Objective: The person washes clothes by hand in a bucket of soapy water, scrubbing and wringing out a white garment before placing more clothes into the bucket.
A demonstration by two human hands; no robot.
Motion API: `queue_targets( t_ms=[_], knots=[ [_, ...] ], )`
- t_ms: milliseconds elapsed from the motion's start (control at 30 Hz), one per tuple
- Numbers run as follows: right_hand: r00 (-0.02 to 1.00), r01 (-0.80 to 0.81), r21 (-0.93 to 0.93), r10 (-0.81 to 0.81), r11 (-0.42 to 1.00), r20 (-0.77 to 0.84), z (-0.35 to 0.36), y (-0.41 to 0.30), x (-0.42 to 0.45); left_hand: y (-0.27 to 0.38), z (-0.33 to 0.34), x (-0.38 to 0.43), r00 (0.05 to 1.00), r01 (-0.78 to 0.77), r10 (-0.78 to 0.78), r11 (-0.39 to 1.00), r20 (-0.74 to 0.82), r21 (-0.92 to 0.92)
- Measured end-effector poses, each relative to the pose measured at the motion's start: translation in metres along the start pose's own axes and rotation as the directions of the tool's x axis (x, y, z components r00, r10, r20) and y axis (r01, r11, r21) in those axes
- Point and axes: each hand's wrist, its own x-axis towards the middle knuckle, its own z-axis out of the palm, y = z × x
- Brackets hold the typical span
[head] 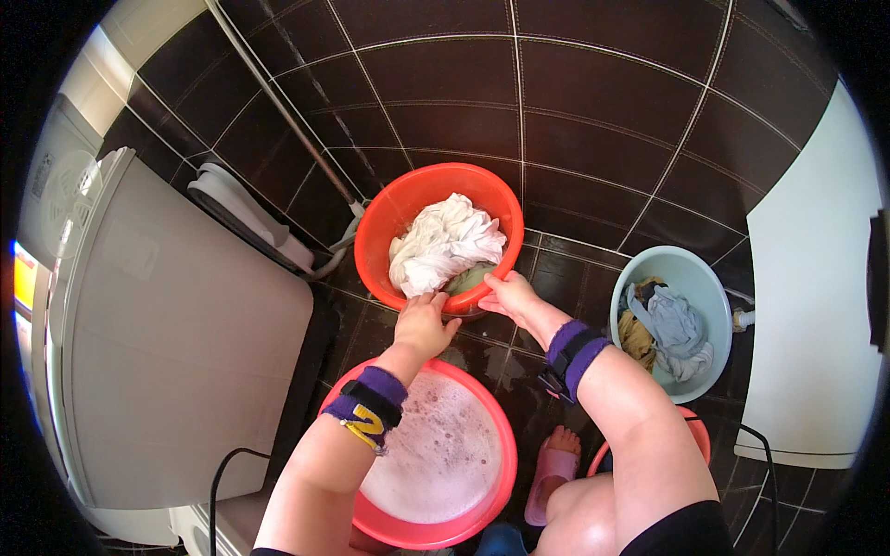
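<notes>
An orange-red plastic basin (pixel 379 240) stands by the tiled wall, with wet white cloth (pixel 448 240) heaped inside. A patch of greenish cloth (pixel 469 279) shows below the white one. My left hand (pixel 422 326) hooks its fingers over the basin's near rim, its thumb out to the side. To the right, my right hand (pixel 513 299) grips the same rim, thumb on top and fingers on the outside. Under my left forearm lies a pinkish-red basin (pixel 506 459) full of water covered with suds (pixel 434 452).
On the right, a light blue tub (pixel 719 347) holds blue, tan and white clothes (pixel 667 323). Another red container (pixel 699 434) is partly hidden by my right arm. A grey appliance (pixel 184 333) borders the left, a white panel (pixel 813 313) the right. The floor tiles (pixel 511 375) look wet.
</notes>
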Motion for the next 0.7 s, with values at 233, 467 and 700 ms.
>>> queue_targets(
  t_ms=[233, 467, 700],
  knots=[
    [0.992, -0.084, 0.043, 0.079, 0.996, 0.099, -0.023, 0.004, -0.041, 0.002, 0.006, -0.01, 1.0, -0.021, 0.02, 0.999, -0.024, -0.044],
    [0.992, 0.09, -0.377, -0.119, 0.922, -0.053, -0.105, 0.028, -0.093, 0.022, 0.021, -0.016, 0.992, -0.085, 0.077, 0.993, -0.1, -0.077],
    [0.66, -0.015, -0.887, -0.662, 0.462, -0.356, -0.225, 0.056, -0.148, 0.136, 0.047, -0.01, 0.933, -0.359, 0.358, 0.913, -0.039, -0.196]
  ],
)
